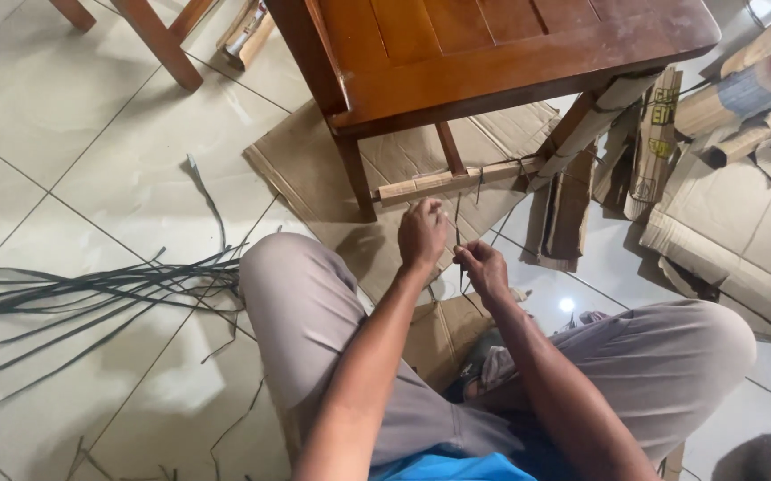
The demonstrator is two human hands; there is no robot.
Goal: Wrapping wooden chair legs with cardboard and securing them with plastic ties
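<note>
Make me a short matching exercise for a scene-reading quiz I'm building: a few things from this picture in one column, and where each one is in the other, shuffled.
Things:
1. bundle of dark straps
2. wooden chair
3. cardboard-wrapped rail
4. flattened cardboard sheets

Places:
A. just beyond both hands, under the seat
B. floor at the right edge
C. floor tiles to the left
D. top centre, above the hands

Pairs: 1-C, 2-D, 3-A, 4-B

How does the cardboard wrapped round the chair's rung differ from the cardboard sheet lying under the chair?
The rung wrap is a narrow strip folded round the bar and tied with dark strap; the floor sheet lies wide, flat and unbound on the tiles. The wrap sits raised between the chair legs, just beyond the left hand and right hand; the sheet rests beneath them. Both are plain brown cardboard.
</note>
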